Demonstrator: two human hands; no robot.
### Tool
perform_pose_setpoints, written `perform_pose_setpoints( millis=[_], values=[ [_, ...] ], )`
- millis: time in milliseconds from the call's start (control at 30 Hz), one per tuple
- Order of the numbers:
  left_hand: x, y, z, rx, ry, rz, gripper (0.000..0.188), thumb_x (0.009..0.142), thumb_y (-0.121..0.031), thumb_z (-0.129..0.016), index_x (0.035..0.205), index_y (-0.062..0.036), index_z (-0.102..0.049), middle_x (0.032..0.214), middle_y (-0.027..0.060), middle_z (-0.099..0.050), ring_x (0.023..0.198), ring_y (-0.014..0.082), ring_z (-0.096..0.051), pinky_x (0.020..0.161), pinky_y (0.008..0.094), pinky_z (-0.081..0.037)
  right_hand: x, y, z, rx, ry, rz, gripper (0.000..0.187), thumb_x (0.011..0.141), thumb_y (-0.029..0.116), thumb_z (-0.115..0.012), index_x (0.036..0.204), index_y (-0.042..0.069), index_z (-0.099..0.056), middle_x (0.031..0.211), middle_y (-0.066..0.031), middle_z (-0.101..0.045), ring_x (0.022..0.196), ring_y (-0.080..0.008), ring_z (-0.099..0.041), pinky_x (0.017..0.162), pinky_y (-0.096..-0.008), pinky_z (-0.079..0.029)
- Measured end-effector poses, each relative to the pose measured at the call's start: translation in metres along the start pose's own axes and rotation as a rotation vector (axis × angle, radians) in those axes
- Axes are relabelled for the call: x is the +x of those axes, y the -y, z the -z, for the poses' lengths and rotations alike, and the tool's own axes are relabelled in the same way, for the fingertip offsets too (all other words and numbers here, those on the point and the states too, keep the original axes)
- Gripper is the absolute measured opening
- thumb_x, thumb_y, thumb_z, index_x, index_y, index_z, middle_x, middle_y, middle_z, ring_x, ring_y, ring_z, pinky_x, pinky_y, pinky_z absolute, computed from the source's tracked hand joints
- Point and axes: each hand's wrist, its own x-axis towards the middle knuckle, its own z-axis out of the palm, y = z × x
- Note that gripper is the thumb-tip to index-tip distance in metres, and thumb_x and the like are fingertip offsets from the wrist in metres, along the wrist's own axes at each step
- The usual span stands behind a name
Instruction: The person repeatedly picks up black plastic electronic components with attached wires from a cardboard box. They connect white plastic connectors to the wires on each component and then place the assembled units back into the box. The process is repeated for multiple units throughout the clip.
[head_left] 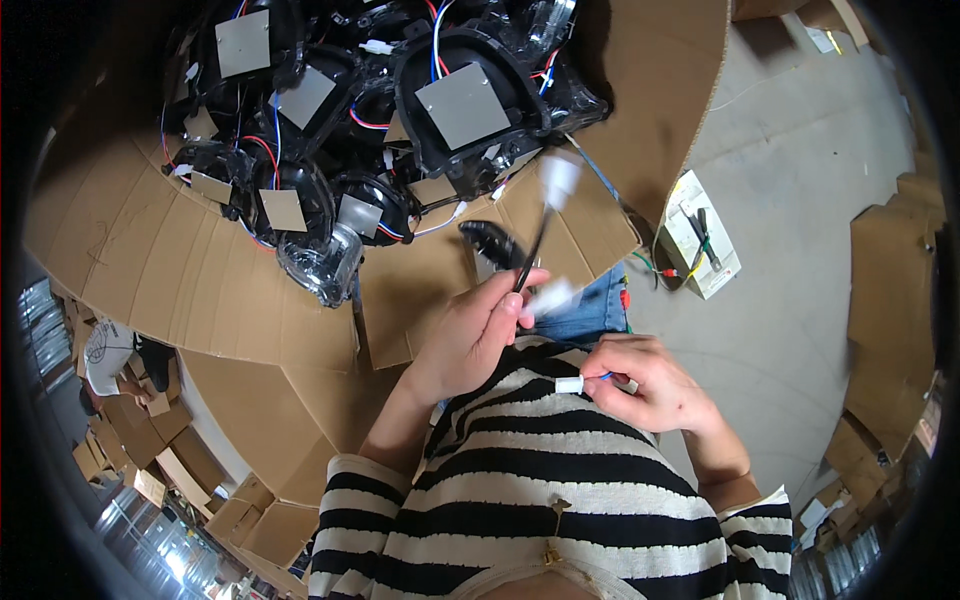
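Observation:
My left hand (478,332) is closed around a thin black cable (537,245). A white plug (559,182), smeared by motion, tops the cable. A second blurred white piece (550,297) shows beside the fingertips. Lower and to the right, in front of the striped shirt, my right hand (645,384) pinches a blue wire just behind a small white connector (569,385), which points left. Beyond my left hand lies a small black part (490,243) on the cardboard, its lower portion partly hidden.
Several black lamp-like housings (420,80) with square grey plates and coloured wires are piled on cardboard (260,320) ahead. A white box (703,240) with tools on top stands on the floor at right. At far left a person (112,358) is among cartons.

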Motion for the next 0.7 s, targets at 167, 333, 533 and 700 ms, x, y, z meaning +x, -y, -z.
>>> perform_pose_setpoints(
  millis=[167,333,533,700],
  values=[
    [-0.002,-0.006,0.013,0.107,0.081,-0.112,0.03,0.086,-0.011,-0.034,0.108,0.003,-0.049,0.076,0.0035,-0.047,0.065,0.0085,-0.044,0.059,0.0205,-0.038,0.01,0.01,-0.001,-0.011,-0.065,-0.001,0.004,0.071,0.003,-0.055,0.075,0.002,-0.053,0.064,-0.0081,-0.053,0.057,-0.0222,-0.052,0.05,-0.0308,-0.04],
    [-0.004,0.004,0.026,0.013,0.26,-0.194,0.016,0.081,-0.003,-0.046,0.093,0.0055,-0.05,0.075,0.0067,-0.043,0.067,0.0148,-0.044,0.062,0.0254,-0.037,0.014,0.014,0.006,-0.012,-0.141,-0.005,0.004,0.07,0.002,-0.055,0.074,0.002,-0.054,0.063,-0.007,-0.053,0.054,-0.018,-0.05,0.047,-0.028,-0.037],
    [-0.001,0.004,0.024,-0.12,0.265,-0.288,0.007,0.08,-0.003,-0.051,0.079,0.0039,-0.051,0.069,0.0076,-0.047,0.061,0.0169,-0.044,0.057,0.0261,-0.036,0.015,0.015,0.011,0.008,-0.145,-0.008,0.004,0.07,0.002,-0.056,0.074,0.001,-0.055,0.064,-0.0058,-0.054,0.055,-0.0158,-0.049,0.045,-0.0264,-0.035],
    [-0.001,0.011,0.025,-0.215,0.335,-0.305,0.007,0.08,-0.004,-0.051,0.08,0.0038,-0.052,0.069,0.0077,-0.047,0.059,0.0171,-0.043,0.054,0.0272,-0.034,0.02,0.016,0.012,0.016,-0.157,0.033,0.005,0.069,0.002,-0.057,0.073,0.001,-0.055,0.062,-0.005,-0.053,0.054,-0.0167,-0.049,0.046,-0.0272,-0.036]
  ],
)
